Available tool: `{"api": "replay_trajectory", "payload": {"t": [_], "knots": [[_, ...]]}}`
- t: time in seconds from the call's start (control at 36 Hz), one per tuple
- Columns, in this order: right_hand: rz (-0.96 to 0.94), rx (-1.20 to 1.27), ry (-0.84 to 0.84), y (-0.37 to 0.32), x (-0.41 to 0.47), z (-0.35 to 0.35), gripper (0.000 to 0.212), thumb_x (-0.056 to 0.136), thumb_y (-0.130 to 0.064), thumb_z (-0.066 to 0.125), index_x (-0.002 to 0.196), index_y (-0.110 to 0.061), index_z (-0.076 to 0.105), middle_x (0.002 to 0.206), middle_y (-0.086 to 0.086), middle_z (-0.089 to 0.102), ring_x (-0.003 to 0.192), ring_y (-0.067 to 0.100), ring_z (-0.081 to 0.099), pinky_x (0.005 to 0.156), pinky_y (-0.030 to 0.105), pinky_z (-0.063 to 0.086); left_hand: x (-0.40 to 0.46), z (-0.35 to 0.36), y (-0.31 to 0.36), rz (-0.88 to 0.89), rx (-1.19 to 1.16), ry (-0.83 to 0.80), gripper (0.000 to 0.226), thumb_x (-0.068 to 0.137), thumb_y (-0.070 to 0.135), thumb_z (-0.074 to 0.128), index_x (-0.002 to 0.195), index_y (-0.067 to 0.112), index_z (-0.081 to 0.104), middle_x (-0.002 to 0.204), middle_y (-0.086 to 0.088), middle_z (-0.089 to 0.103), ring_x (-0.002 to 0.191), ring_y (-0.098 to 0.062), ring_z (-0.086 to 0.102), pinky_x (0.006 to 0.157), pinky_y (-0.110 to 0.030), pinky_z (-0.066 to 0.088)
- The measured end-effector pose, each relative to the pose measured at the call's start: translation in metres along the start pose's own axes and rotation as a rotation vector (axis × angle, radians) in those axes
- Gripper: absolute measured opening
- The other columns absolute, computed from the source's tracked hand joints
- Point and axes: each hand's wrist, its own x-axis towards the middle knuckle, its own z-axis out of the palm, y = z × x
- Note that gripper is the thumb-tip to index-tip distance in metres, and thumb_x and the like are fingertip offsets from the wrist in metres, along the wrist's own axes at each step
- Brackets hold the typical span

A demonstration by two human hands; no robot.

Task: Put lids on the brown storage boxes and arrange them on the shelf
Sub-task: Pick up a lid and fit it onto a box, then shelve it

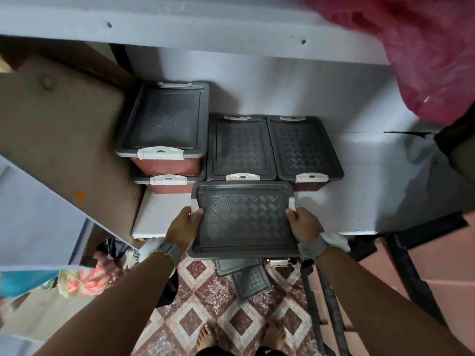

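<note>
A lidded storage box (243, 219) with a grey patterned lid is held at the front edge of the white shelf (359, 201), turned sideways. My left hand (183, 224) grips its left end at the white latch, my right hand (305, 224) grips its right end. On the shelf behind it stand a stack of two brown lidded boxes (164, 122) at the left and two single lidded boxes (240, 147) (304, 147) side by side. Two loose grey lids (250, 281) lie on the floor below the held box.
A brown cupboard door (59, 129) hangs open on the left, close to the stacked boxes. Red cloth (424, 52) hangs at the upper right. Dark metal bars (331, 304) lean at the right. Striped clothes (84, 276) lie lower left. The tiled floor (205, 304) shows my bare feet.
</note>
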Motion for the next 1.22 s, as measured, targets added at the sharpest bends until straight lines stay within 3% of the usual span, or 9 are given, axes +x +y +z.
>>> {"api": "replay_trajectory", "payload": {"t": [0.22,0.39,0.47,0.58,0.78,0.92,1.06,1.14,1.22], "knots": [[0.111,0.264,-0.133,0.002,-0.005,-0.008,0.052,0.101,-0.044,0.046,0.100,0.008,0.056,0.106,0.025,0.061,0.107,0.037,0.058,0.100,0.043,0.042,-0.003,0.000,0.000,-0.038,-0.126,-0.014,0.037,0.098,0.056,0.046,0.102,0.021,0.057,0.091,0.001,0.068,0.088,-0.024,0.065,0.077,-0.037,0.049],[0.202,0.690,-0.213,0.033,-0.001,-0.052,0.036,0.084,-0.033,0.075,0.105,-0.004,0.067,0.111,0.014,0.073,0.101,0.031,0.070,0.098,0.046,0.053,-0.013,-0.002,0.032,0.102,-0.248,-0.094,0.036,0.084,0.067,0.057,0.088,0.032,0.057,0.058,0.013,0.056,0.057,-0.011,0.052,0.065,-0.034,0.048],[0.244,0.785,-0.282,0.053,0.001,-0.086,0.053,0.078,-0.036,0.078,0.118,-0.003,0.067,0.113,0.018,0.072,0.100,0.034,0.072,0.095,0.048,0.055,-0.011,-0.001,0.064,0.183,-0.328,-0.159,0.014,0.091,0.054,0.061,0.090,0.040,0.065,0.063,0.014,0.059,0.057,-0.001,0.053,0.063,-0.028,0.050],[0.306,0.988,-0.217,0.081,0.001,-0.122,0.049,0.078,-0.039,0.079,0.115,-0.007,0.072,0.119,0.017,0.071,0.102,0.034,0.071,0.081,0.041,0.059,-0.007,0.006,0.126,0.182,-0.519,-0.311,0.033,0.097,0.053,0.052,0.099,0.030,0.077,0.088,0.011,0.075,0.070,-0.001,0.065,0.056,-0.016,0.052],[0.304,1.249,-0.024,0.113,-0.005,-0.151,0.051,0.080,-0.041,0.075,0.122,-0.012,0.069,0.121,0.009,0.071,0.111,0.033,0.068,0.095,0.048,0.055,0.013,0.036,0.215,0.076,-0.611,-0.427,0.059,0.100,0.061,0.036,0.094,0.020,0.078,0.104,-0.012,0.074,0.092,-0.025,0.069,0.080,-0.042,0.056],[0.228,1.467,0.133,0.116,0.006,-0.173,0.043,0.086,-0.033,0.070,0.123,-0.011,0.069,0.123,0.012,0.070,0.111,0.031,0.068,0.097,0.047,0.053,0.041,0.079,0.222,0.134,-0.075,-0.428,0.039,0.098,0.030,0.055,0.125,0.004,0.063,0.126,-0.023,0.064,0.116,-0.042,0.062,0.095,-0.054,0.055],[0.300,1.392,0.216,0.094,0.034,-0.192,0.036,0.089,-0.034,0.068,0.118,-0.013,0.063,0.106,0.007,0.065,0.079,0.023,0.062,0.051,0.028,0.054,0.062,0.113,0.209,0.356,0.607,-0.476,0.058,0.097,0.031,0.055,0.152,0.023,0.041,0.151,-0.014,0.048,0.138,-0.033,0.045,0.113,-0.041,0.037],[0.339,1.429,0.226,0.084,0.061,-0.198,0.046,0.090,-0.036,0.066,0.129,-0.012,0.058,0.122,0.010,0.063,0.108,0.032,0.061,0.083,0.044,0.059,0.070,0.131,0.201,0.355,0.907,-0.473,0.079,0.086,0.051,0.055,0.156,0.046,0.019,0.158,-0.020,0.032,0.145,-0.042,0.031,0.114,-0.050,0.034],[0.322,1.480,0.283,0.082,0.091,-0.206,0.050,0.089,-0.037,0.067,0.132,-0.016,0.054,0.125,0.010,0.059,0.110,0.032,0.058,0.090,0.048,0.055,0.068,0.134,0.200,0.340,1.019,-0.399,0.089,0.072,0.063,0.047,0.153,0.055,0.011,0.155,-0.021,0.031,0.132,-0.049,0.044,0.105,-0.051,0.045]]}}
